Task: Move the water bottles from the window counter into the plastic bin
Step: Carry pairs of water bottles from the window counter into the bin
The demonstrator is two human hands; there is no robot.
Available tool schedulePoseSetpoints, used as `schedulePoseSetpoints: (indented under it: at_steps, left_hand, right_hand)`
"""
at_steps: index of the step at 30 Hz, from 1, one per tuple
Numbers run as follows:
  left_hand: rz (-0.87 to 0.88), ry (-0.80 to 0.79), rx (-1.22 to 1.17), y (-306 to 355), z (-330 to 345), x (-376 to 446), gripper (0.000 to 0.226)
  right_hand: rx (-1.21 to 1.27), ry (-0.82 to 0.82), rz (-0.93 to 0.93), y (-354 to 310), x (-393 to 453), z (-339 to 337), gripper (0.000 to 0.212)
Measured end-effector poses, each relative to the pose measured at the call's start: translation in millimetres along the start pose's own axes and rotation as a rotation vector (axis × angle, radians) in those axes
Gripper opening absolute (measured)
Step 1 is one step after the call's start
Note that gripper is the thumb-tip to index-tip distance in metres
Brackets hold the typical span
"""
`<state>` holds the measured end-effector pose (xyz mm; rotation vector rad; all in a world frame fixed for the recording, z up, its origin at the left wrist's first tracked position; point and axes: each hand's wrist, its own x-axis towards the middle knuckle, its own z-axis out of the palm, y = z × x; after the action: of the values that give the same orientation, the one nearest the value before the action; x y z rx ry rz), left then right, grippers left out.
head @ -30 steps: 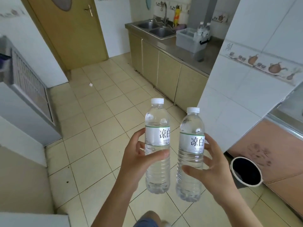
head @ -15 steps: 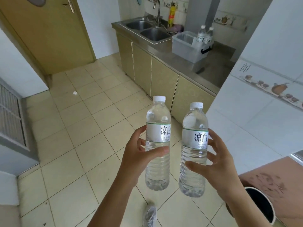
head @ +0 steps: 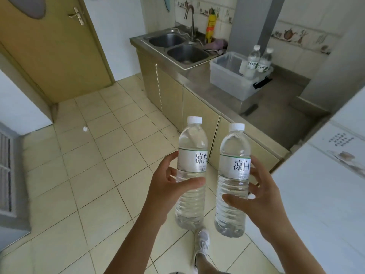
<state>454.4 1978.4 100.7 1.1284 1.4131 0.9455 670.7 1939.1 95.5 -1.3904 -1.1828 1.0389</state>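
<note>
I hold two clear water bottles with white caps upright in front of me, over the tiled floor. My left hand (head: 167, 186) grips the left bottle (head: 192, 155) around its middle. My right hand (head: 258, 196) grips the right bottle (head: 234, 161) the same way. Ahead on the steel counter stands the translucent plastic bin (head: 227, 80) with a black latch. Two more water bottles (head: 258, 62) stand upright in its far right corner.
A double steel sink (head: 177, 44) with a tap sits left of the bin on beige cabinets (head: 171, 97). A white tiled wall corner (head: 320, 184) juts in at my right. A wooden door (head: 49, 46) is far left. My white shoe (head: 202, 242) shows below the bottles.
I have walked toward the counter: the bin and sink are larger and nearer, and the black bucket by the wall has left the view. Both hands keep the same grip.
</note>
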Motion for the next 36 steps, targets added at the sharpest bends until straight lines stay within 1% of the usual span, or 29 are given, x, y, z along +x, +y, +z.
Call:
schedulePoseSetpoints:
  at_steps: [4,7,10,13,17,22,25,32,34,36]
  left_hand:
    - [-0.011,0.006,-0.003,24.4,25.1,69.1,0.079]
    - [-0.014,0.002,-0.011,42.1,43.2,115.3,0.078]
    - [-0.015,-0.021,0.003,57.9,57.8,158.3,0.081]
    - [-0.013,-0.031,0.009,69.1,72.1,203.5,0.083]
    - [-0.007,-0.077,0.014,85.4,91.3,267.5,0.077]
    - [0.011,-0.154,0.007,109.4,116.1,357.1,0.074]
    - [0.041,-0.22,0.004,130.2,132.6,408.9,0.075]
    - [0.145,-0.342,0.045,177.0,191.7,511.9,0.091]
    - [0.19,-0.365,0.071,189.2,210.5,538.0,0.097]
    - [0.224,-0.369,0.071,199.1,230.2,560.1,0.095]
  right_hand:
    - [-0.002,-0.034,0.001,-0.6,79.0,-14.2,0.1]
    - [-0.001,-0.026,0.003,-1.6,130.2,-25.6,0.101]
    - [-0.006,0.005,-0.009,-1.2,175.3,-35.5,0.1]
    - [0.001,0.036,0.022,1.3,217.7,-44.4,0.101]
    - [0.013,0.107,0.054,5.9,274.6,-52.7,0.105]
    - [0.026,0.166,0.034,9.2,350.6,-57.9,0.098]
    - [0.038,0.227,0.035,5.4,391.6,-61.8,0.097]
    - [0.065,0.348,0.022,-1.2,473.6,-96.9,0.112]
    - [0.078,0.387,0.003,-6.6,498.0,-109.9,0.106]
    - [0.082,0.409,-0.023,-7.7,522.9,-123.3,0.101]
